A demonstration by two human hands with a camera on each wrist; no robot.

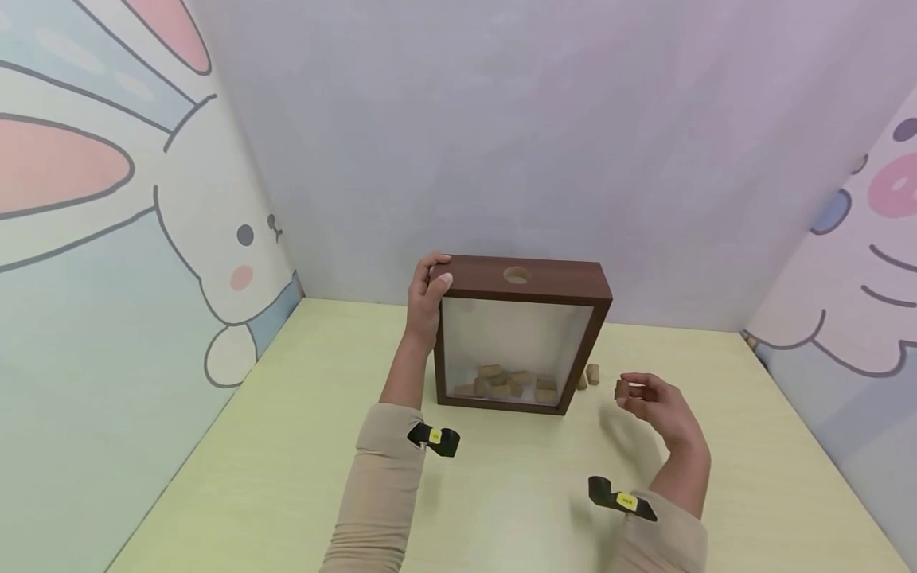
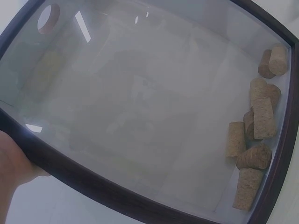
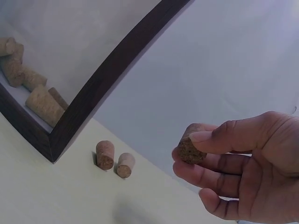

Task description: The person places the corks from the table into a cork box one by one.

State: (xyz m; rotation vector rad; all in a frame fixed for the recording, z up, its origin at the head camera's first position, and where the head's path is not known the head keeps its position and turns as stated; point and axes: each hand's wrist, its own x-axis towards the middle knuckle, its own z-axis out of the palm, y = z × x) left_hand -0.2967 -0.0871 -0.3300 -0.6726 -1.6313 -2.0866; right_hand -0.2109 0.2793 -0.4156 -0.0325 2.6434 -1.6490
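A dark brown wooden shadow box point(image 1: 530, 278) with a clear front and a round hole in its top stands upright on the table. Several cork stoppers point(image 2: 264, 116) lie heaped along its bottom, seen through the front. My left hand point(image 1: 427, 298) grips the box's upper left corner, thumb at the front edge and fingers over the top. To the right of the box, my right hand point(image 3: 233, 163) pinches one cork stopper point(image 3: 190, 144) between thumb and fingers, above the table. Two loose cork stoppers point(image 3: 114, 158) rest on the table between the box and that hand.
The pale yellow-green table point(image 1: 286, 446) meets a plain light wall point(image 1: 501, 143) behind the box. Side walls carry cartoon animals, a rabbit point(image 1: 215, 255) at left and a pink-cheeked figure point(image 1: 867, 263) at right. Each sleeve bears a black wrist camera.
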